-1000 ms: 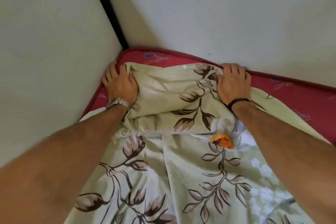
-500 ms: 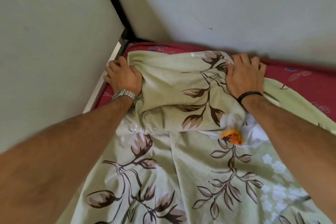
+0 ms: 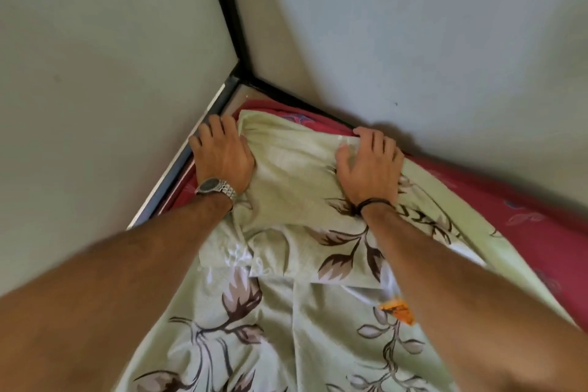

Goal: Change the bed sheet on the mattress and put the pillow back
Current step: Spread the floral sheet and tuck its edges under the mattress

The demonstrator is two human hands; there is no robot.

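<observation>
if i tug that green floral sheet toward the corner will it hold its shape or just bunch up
The green floral sheet is probably floppy: it already folds and wrinkles between the left hand and right hand. It likely slides easily, so it may slip back off the red mattress.

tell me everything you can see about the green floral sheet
The sheet is pale green woven cloth printed with brown-stemmed leaves and pinkish flowers, with one orange patch. It lies rumpled over the red mattress, bunched at the corner by the walls. The left hand and right hand press and grip its folded end.
</observation>
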